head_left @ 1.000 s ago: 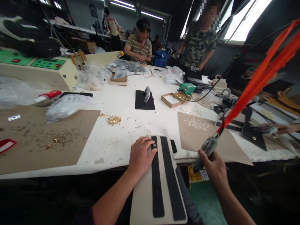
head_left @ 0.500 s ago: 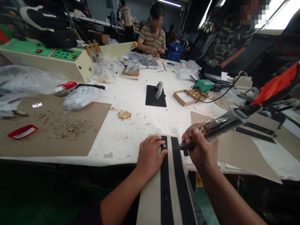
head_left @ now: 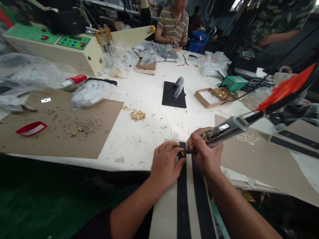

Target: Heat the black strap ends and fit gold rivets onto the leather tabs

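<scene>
Beige panel [head_left: 163, 212] is laid across the near edge of the table [head_left: 139, 142], pressed by the left hand [head_left: 166, 162], finger and thumb apart; the power screwdriver [head_left: 225, 131] is clasped by the right hand [head_left: 208, 152]. The metal fitting [head_left: 183, 153] is seated; its fastening seems unfinished.

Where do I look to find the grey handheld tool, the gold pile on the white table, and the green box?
Grey handheld tool [head_left: 226, 131], head view: middle of its body.
Gold pile [head_left: 138, 115], head view: middle of the heap.
Green box [head_left: 233, 84], head view: its side.
</scene>
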### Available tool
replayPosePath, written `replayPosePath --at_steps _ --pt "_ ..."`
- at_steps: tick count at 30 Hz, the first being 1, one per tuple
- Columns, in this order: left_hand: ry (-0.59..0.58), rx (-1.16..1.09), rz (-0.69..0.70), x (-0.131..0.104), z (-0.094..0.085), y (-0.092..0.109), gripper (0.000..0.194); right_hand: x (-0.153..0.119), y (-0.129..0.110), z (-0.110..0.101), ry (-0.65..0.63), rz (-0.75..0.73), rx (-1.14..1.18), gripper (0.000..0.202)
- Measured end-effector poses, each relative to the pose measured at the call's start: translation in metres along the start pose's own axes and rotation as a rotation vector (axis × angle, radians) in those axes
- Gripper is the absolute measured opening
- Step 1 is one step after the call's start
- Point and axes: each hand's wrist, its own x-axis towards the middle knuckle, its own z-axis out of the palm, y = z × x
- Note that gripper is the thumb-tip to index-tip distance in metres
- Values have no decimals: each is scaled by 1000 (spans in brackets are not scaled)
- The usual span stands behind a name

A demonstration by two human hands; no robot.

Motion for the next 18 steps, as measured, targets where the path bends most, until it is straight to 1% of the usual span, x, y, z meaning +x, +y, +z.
replayPosePath --at_steps 7,14,18 --pt "-10 -9 -7 0 0 0 30 6 2 -3 -172 -10 -54 30" --pt "-32 -8 -12 2 1 -3 33 11 9 -2 -266 10 -47 29" --pt "-29 -15 -14 2 2 -2 28 12 10 -3 -368 41 -38 25"
